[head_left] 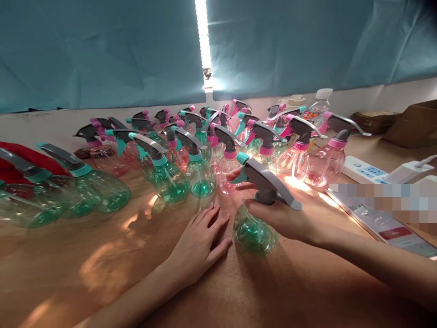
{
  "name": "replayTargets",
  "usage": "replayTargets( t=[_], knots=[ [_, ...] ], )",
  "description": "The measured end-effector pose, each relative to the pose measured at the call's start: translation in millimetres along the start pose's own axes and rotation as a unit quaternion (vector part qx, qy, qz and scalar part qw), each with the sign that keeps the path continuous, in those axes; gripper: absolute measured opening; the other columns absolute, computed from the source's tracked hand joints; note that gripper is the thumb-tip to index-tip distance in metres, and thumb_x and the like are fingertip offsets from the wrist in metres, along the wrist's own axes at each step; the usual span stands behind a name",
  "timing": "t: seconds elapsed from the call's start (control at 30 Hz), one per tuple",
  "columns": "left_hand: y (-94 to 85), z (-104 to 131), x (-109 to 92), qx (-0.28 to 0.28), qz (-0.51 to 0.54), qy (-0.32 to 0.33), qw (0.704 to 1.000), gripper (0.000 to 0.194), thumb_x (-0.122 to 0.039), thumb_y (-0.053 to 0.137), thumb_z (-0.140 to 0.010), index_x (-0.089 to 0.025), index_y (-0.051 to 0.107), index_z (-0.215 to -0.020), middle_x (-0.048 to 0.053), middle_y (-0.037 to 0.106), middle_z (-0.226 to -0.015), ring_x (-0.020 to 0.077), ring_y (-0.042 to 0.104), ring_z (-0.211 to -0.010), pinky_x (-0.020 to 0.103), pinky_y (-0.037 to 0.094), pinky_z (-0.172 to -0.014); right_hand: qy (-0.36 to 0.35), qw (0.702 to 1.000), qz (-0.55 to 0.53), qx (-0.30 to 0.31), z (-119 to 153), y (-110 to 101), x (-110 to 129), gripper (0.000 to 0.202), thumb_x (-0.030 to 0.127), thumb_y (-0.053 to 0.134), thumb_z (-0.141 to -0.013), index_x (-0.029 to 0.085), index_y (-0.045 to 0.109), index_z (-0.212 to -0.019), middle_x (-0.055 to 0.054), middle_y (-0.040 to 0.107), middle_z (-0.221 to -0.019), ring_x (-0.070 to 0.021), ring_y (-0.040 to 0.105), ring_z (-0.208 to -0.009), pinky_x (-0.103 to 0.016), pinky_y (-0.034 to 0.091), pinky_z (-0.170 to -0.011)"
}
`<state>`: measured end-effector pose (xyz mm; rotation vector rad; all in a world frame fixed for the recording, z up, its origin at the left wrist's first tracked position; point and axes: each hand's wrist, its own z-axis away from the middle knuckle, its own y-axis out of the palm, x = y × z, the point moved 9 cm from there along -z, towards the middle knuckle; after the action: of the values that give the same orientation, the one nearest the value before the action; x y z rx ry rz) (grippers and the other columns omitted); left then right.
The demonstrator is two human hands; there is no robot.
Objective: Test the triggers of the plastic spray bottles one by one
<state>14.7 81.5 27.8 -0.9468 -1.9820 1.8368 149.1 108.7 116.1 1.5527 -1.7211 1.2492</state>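
1. Head view: the right hand [285, 221] is gripping a green spray bottle [257, 237] around the neck, below the grey trigger head. Thumb's pressing the near side, other fingers are curling round the far side.
2. That bottle's my landmark. It's being held over the worktop [136, 287], nearest the wearer of all the bottles; can't tell if its base is touching.
3. Left hand [198, 239] is resting palm-down just left of the bottle, fingers slightly spread, pinching nothing.
4. A pink bottle [229, 175] is standing right behind it, more green bottles [170, 182] are sitting behind-left, and a phone [378, 223] is lying to its right.
5. My read: the step in hand is positioning this bottle one-handed. Whatever's following, the next move is calling for a steady neck grip, since the neighbours behind it are crowding pretty close.
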Motion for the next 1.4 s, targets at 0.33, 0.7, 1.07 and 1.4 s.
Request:
replayTargets(
  t=[0.33, 0.7, 1.07, 1.4],
  knots=[
    [1.1, -0.3, 0.1, 0.008, -0.002, -0.004, 1.0, 0.043, -0.037, 0.052, -0.096, -0.018, 0.053, -0.135, 0.016, 0.042, -0.148, 0.0338, 0.037, -0.136, 0.054, 0.034, -0.109, -0.007, 0.997, 0.079, 0.024, -2.8, 1.3, 5.8, 0.04, 0.012, 0.052, -0.073, 0.032, 0.064, -0.106, 0.003, 0.055, -0.064, -0.0142, 0.052, -0.054, -0.028, 0.038, -0.046],
    [1.2, -1.1, -0.9, 0.012, -0.002, -0.002, 1.0, 0.045, -0.037, 0.053, -0.096, -0.016, 0.052, -0.137, 0.017, 0.042, -0.148, 0.0334, 0.037, -0.136, 0.052, 0.033, -0.11, 0.021, 0.996, 0.068, 0.057, -2.0, -3.2, 9.6, 0.009, 0.02, 0.056, -0.072, 0.024, 0.052, -0.079, 0.007, 0.041, -0.053, -0.0093, 0.039, -0.045, -0.025, 0.031, -0.044],
    [1.8, -0.8, -0.4, 0.011, -0.017, -0.009, 1.0, 0.045, -0.036, 0.052, -0.097, -0.016, 0.051, -0.137, 0.017, 0.042, -0.148, 0.0335, 0.038, -0.135, 0.054, 0.032, -0.109, 0.031, 0.998, 0.014, 0.061, -2.5, 2.9, 3.6, 0.032, 0.018, 0.048, -0.069, 0.023, 0.059, -0.099, 0.008, 0.037, -0.054, -0.0083, 0.029, -0.045, -0.024, 0.03, -0.045],
    [-1.1, -0.5, -2.6, -0.016, -0.011, 0.0, 1.0, 0.041, -0.035, 0.053, -0.096, -0.017, 0.052, -0.133, 0.016, 0.048, -0.143, 0.0318, 0.041, -0.133, 0.053, 0.035, -0.108, 0.002, 0.998, -0.05, 0.031, -0.9, 1.0, 1.2, 0.033, 0.018, 0.052, -0.068, 0.021, 0.059, -0.1, -0.006, 0.068, -0.108, -0.0162, 0.063, -0.077, -0.031, 0.051, -0.069]
  ],
)
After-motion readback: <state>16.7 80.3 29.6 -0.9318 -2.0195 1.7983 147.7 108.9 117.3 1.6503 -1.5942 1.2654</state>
